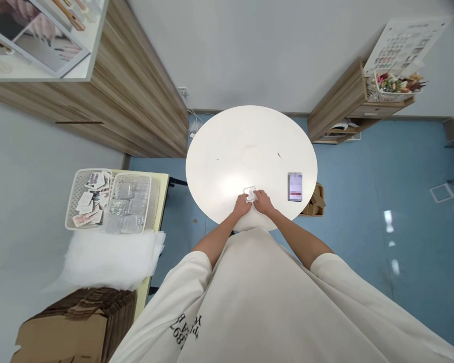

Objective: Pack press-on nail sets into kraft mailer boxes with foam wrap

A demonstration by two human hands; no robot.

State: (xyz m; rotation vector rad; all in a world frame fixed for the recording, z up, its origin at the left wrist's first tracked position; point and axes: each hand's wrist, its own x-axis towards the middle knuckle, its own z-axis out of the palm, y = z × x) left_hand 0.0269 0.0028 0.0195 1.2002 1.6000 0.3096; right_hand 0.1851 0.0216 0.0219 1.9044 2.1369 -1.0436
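Observation:
A small, whitish, see-through plastic box point(250, 193) is at the near edge of the round white table point(227, 136). My left hand point(242, 205) grips its left side with the fingers bent. On the opposite side, my right hand point(264, 201) has its fingers closed against the box's edge. What lies inside the box is too small to make out. To the right on the tabletop is a phone point(295, 187) with its screen lit. A thin dark sliver point(279, 155) lies farther back on the table.
On a side table at left stand a white basket of printed cards point(71, 201) and a basket of clear boxes point(150, 201). White sheets point(109, 257) and folded cardboard point(64, 333) lie nearer. Wooden cabinets point(147, 85) rise behind. A cardboard-filled bin point(318, 201) sits right of the table.

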